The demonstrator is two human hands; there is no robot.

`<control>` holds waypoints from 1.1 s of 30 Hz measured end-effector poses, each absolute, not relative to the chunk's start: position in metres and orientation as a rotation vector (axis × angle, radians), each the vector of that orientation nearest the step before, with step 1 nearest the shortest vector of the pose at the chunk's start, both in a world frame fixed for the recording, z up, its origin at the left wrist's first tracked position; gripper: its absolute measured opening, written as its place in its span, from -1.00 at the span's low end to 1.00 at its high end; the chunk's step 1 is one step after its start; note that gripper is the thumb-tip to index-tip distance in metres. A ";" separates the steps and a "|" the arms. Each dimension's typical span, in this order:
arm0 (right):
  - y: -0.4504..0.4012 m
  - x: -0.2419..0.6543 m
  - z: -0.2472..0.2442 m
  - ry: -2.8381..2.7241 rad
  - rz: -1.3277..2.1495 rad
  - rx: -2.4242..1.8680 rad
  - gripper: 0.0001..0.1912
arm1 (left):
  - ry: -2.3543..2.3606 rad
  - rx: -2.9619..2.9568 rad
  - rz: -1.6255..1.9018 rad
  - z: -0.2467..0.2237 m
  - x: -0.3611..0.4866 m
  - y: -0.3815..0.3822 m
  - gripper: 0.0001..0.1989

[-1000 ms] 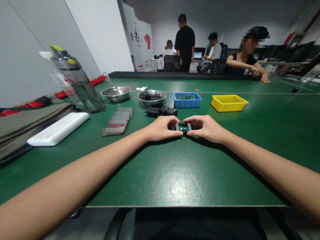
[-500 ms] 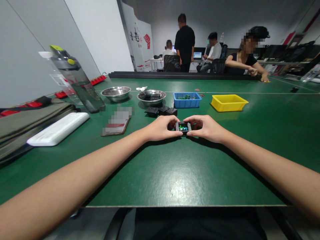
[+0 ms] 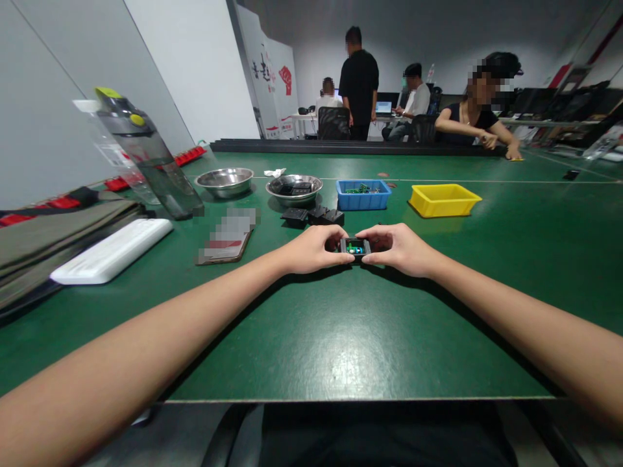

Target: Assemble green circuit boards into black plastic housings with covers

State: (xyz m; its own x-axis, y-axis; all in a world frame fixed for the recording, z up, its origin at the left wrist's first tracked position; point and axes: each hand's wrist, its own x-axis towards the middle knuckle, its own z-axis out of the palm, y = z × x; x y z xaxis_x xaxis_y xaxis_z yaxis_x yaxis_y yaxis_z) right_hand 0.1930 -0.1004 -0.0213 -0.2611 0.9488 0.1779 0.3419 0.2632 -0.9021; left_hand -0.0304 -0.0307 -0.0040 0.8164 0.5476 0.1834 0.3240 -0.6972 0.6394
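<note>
A small black plastic case [image 3: 357, 258] with a green circuit board [image 3: 355, 249] inside it is held between both hands above the table's middle. Its open side faces me. My left hand [image 3: 318, 250] grips the left end between thumb and fingers. On the right end, my right hand [image 3: 396, 250] closes with thumb and fingers in the same way. Just behind my left hand lie several black plastic case parts [image 3: 314, 216]. The inner fingertips are partly hidden behind the case.
Behind stand a steel bowl [image 3: 224, 190], another steel bowl with black parts [image 3: 279, 194], a blue bin [image 3: 364, 202] of circuit boards and a yellow bin [image 3: 440, 206]. At left are a phone [image 3: 231, 250], a white slab [image 3: 111, 253], a water bottle [image 3: 156, 162] and a bag [image 3: 58, 237]. A person works opposite.
Both hands keep their hold on the case and stay nearly still. The whole view has shifted very slightly.
</note>
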 end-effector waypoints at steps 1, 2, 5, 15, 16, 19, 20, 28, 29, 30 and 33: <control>-0.100 0.193 -0.022 -1.752 1.001 -1.188 -0.48 | 0.639 2.380 0.476 -0.004 -0.030 -0.031 -0.61; -0.100 0.193 -0.022 -1.745 1.011 -1.193 -0.48 | 0.639 2.370 0.470 -0.003 -0.030 -0.031 -0.61; -0.099 0.193 -0.022 -1.728 1.038 -1.197 -0.48 | 0.646 2.342 0.444 -0.003 -0.029 -0.032 -0.60; -0.099 0.193 -0.021 -1.715 1.095 -1.178 -0.51 | 0.620 2.303 0.417 -0.002 -0.028 -0.030 -0.62; -0.099 0.193 -0.021 -1.718 1.094 -1.182 -0.50 | 0.621 2.312 0.418 -0.002 -0.028 -0.031 -0.63; -0.099 0.193 -0.020 -1.727 1.094 -1.189 -0.50 | 0.634 2.351 0.428 -0.001 -0.028 -0.031 -0.62; -0.099 0.193 -0.019 -1.726 1.098 -1.188 -0.51 | 0.634 2.360 0.432 -0.001 -0.028 -0.031 -0.62; -0.098 0.193 -0.017 -1.699 1.124 -1.216 -0.54 | 0.614 2.357 0.437 -0.001 -0.027 -0.031 -0.63; -0.098 0.194 -0.017 -1.703 1.129 -1.219 -0.55 | 0.614 2.358 0.437 -0.001 -0.027 -0.031 -0.63; -0.098 0.194 -0.017 -1.708 1.134 -1.221 -0.56 | 0.613 2.360 0.435 0.000 -0.027 -0.031 -0.63; -0.098 0.194 -0.015 -1.719 1.151 -1.217 -0.58 | 0.608 2.375 0.427 0.000 -0.027 -0.031 -0.63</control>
State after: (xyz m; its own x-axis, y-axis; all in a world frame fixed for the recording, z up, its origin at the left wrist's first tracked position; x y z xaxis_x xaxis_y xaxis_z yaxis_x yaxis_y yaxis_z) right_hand 0.1943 -0.0979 -0.0150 -0.2911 0.9547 0.0613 0.3069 0.1539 -0.9392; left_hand -0.0274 -0.0305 0.0000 0.8401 0.5226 0.1452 0.3144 -0.6873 0.6548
